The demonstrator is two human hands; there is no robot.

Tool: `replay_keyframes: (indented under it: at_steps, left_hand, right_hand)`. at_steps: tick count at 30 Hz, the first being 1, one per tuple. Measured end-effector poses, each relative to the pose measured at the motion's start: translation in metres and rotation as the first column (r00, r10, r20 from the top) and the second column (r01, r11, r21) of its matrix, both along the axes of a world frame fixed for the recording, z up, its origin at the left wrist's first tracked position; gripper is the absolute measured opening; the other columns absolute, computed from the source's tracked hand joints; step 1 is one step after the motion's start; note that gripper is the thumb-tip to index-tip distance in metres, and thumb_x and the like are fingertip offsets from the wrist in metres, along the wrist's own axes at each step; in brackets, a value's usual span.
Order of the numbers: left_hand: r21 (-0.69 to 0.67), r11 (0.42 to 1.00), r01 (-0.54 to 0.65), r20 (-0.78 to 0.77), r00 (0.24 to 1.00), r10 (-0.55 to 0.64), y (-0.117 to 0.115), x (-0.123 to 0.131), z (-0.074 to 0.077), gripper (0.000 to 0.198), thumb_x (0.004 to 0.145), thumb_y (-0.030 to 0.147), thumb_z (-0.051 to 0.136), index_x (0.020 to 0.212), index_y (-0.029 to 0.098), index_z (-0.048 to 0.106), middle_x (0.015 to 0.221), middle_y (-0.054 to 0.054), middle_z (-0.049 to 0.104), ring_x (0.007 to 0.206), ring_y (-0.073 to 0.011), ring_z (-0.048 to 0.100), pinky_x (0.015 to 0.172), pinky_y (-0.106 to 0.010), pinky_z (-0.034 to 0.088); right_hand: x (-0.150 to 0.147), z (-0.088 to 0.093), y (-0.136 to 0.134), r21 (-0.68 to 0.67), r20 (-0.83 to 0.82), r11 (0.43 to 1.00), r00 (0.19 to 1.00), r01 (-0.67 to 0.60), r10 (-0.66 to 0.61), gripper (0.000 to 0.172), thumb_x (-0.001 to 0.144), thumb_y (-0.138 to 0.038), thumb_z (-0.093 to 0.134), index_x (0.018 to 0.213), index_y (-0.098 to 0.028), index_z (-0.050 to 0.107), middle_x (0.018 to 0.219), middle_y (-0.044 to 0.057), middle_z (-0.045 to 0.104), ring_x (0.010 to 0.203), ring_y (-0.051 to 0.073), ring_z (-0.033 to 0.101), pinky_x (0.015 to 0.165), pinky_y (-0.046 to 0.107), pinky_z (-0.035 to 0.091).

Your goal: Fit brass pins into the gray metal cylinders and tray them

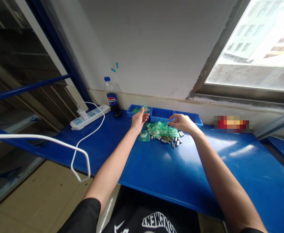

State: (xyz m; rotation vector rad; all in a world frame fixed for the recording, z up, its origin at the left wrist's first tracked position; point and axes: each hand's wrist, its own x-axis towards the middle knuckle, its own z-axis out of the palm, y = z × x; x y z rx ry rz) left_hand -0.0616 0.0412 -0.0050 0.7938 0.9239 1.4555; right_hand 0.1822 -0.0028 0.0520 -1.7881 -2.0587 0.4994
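My left hand (139,121) is at the front edge of the left blue bin (129,114), thumb raised and fingers apart, and I see nothing held in it. Green plastic packets (137,110) lie in that bin. My right hand (182,123) is over the right side of a pile, fingers bent, with a gap between thumb and forefinger. The pile holds crumpled green plastic bags (162,128) and small metal cylinders with thin pins (164,140). One flat green packet (144,136) lies at its left edge, below my left hand.
A middle blue bin (161,114) and a right blue bin (192,118) stand against the wall. Left of them are a cola bottle (112,100) and a white power strip (93,116) with a looping cable (83,142). A blurred red and yellow item (233,124) lies right.
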Motion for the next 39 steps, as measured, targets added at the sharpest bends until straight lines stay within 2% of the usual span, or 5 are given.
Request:
replay_keyframes:
  at_steps: [7, 13, 20, 28, 39]
  left_hand:
    - [-0.078, 0.997, -0.014, 0.005, 1.0, 0.015, 0.001, -0.005, -0.002, 0.043, 0.082, 0.056, 0.079, 0.091, 0.014, 0.078, 0.074, -0.004, 0.073, 0.057, -0.006, 0.06, 0.051, -0.016, 0.043]
    - [0.021, 0.993, 0.112, -0.14, 0.984, -0.108, -0.007, 0.005, -0.002, 0.046, 0.077, 0.06, 0.081, 0.087, 0.014, 0.079, 0.075, -0.006, 0.073, 0.06, -0.0086, 0.062, 0.053, -0.019, 0.043]
    - [0.097, 0.957, 0.274, -0.321, 0.919, -0.23, -0.02, 0.019, 0.001, 0.052, 0.08, 0.067, 0.075, 0.085, 0.015, 0.078, 0.078, -0.007, 0.074, 0.065, -0.0115, 0.064, 0.059, -0.023, 0.044]
    - [0.15, 0.927, 0.343, -0.409, 0.875, -0.257, -0.026, 0.023, 0.006, 0.049, 0.082, 0.063, 0.074, 0.085, 0.015, 0.079, 0.076, -0.006, 0.074, 0.064, -0.0131, 0.064, 0.059, -0.023, 0.043]
    - [0.236, 0.785, 0.572, -0.567, 0.738, -0.367, -0.045, 0.024, 0.022, 0.043, 0.079, 0.055, 0.079, 0.069, 0.015, 0.067, 0.061, -0.001, 0.062, 0.057, -0.0121, 0.054, 0.059, -0.026, 0.041]
  right_hand:
    - [0.001, -0.012, 0.006, -0.129, 0.123, 0.992, 0.992, -0.017, 0.033, 0.032, 0.087, -0.029, 0.07, 0.117, -0.02, 0.074, 0.101, 0.007, 0.081, 0.093, 0.025, 0.075, 0.076, 0.03, 0.054]
    - [0.013, -0.001, 0.001, -0.285, 0.173, 0.951, 0.969, -0.122, 0.176, 0.065, 0.077, -0.025, 0.081, 0.14, -0.026, 0.064, 0.128, 0.009, 0.074, 0.101, 0.024, 0.074, 0.075, 0.027, 0.055]
    - [0.012, 0.001, 0.002, -0.15, 0.248, 0.988, 0.965, -0.044, 0.081, 0.06, 0.073, -0.017, 0.082, 0.132, -0.023, 0.07, 0.11, 0.008, 0.076, 0.093, 0.024, 0.072, 0.075, 0.028, 0.054]
    - [0.019, 0.023, -0.008, 0.13, 0.014, 0.987, 0.995, 0.093, -0.095, 0.04, 0.074, -0.018, 0.076, 0.114, -0.022, 0.078, 0.097, 0.007, 0.075, 0.08, 0.021, 0.068, 0.074, 0.03, 0.052]
    - [-0.004, 0.027, -0.017, 0.06, -0.602, 0.98, 0.776, -0.191, 0.188, 0.049, 0.071, -0.039, 0.086, 0.114, -0.019, 0.074, 0.091, 0.003, 0.069, 0.074, 0.016, 0.066, 0.072, 0.029, 0.055]
